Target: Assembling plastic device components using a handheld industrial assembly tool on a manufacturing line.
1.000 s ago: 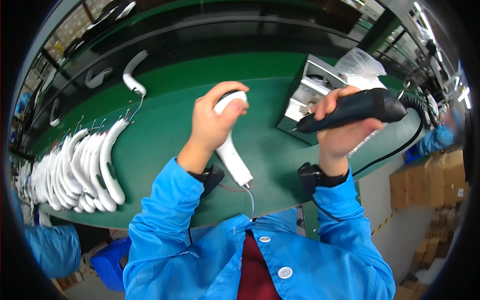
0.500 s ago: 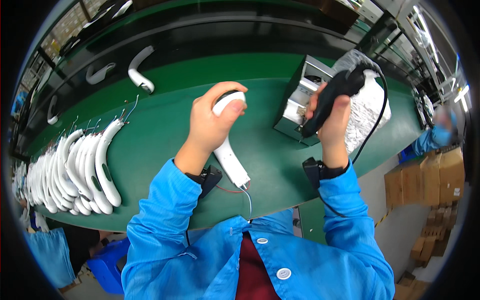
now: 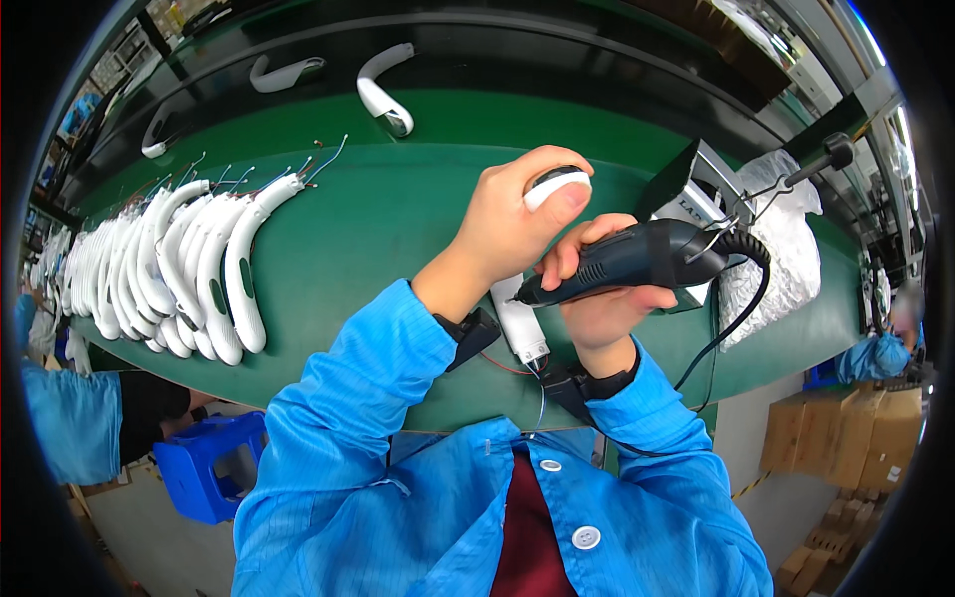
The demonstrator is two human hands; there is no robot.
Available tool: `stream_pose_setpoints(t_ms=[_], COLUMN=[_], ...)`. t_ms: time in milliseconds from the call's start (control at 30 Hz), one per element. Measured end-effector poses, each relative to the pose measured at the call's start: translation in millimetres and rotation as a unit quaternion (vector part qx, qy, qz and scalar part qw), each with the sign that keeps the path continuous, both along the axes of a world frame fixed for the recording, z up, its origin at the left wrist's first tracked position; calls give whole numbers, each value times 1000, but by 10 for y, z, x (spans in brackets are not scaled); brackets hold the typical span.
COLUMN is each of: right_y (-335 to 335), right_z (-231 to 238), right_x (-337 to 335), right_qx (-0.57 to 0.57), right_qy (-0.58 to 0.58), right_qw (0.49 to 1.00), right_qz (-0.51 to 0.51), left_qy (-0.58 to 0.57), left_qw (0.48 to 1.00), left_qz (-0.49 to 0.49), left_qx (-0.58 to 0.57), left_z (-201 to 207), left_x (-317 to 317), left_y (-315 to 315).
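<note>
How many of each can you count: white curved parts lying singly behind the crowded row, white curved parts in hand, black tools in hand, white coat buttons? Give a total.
White curved parts lying singly: 3
White curved part in the left hand: 1
Black tool in the right hand: 1
White coat buttons: 2
Total: 7

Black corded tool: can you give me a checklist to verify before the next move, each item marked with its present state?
1. Left hand holds the white curved piece: ok.
2. Right hand holds the black tool: ok.
3. Tool tip touching the piece: cannot tell; they overlap in this view.
4. Black cord clear of the piece: ok, it loops off to the right.
5. Wires clear of the tip: ok, at the piece's lower end.
</note>
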State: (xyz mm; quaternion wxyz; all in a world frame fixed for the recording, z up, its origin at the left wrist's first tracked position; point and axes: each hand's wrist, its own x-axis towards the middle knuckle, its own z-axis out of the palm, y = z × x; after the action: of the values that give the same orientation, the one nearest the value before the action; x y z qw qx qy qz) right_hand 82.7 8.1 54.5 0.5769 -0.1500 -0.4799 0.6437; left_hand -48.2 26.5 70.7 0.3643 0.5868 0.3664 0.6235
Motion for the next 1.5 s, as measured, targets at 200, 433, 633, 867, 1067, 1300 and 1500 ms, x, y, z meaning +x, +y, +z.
stream_pose_setpoints(t_ms=[200,433,633,867,1067,1300,1500], right_y=[-40,-15,24,101,200,213,235], right_z=[-170,-197,-169,327,-38,-37,-50], right_x=[-110,-143,-116,410,726,756,745], right_qx=[30,25,45,122,92,62,53], right_qy=[-64,-66,-50,94,47,34,30], right_qw=[997,997,998,988,992,994,996], right_qz=[-17,1,7,-8,-74,-77,-69], left_qy=[-15,3,35,207,307,521,536], left_qw=[999,999,990,946,914,823,822], left_qz=[-16,-5,-40,238,225,185,191], left_qx=[-47,-45,-129,81,137,131,30], left_z=[32,69,166,209,-20,-358,-698], left_x=[-34,-72,-157,-531,-295,-499,-1015], left_y=[-64,-82,-142,291,1188,1360,1364])
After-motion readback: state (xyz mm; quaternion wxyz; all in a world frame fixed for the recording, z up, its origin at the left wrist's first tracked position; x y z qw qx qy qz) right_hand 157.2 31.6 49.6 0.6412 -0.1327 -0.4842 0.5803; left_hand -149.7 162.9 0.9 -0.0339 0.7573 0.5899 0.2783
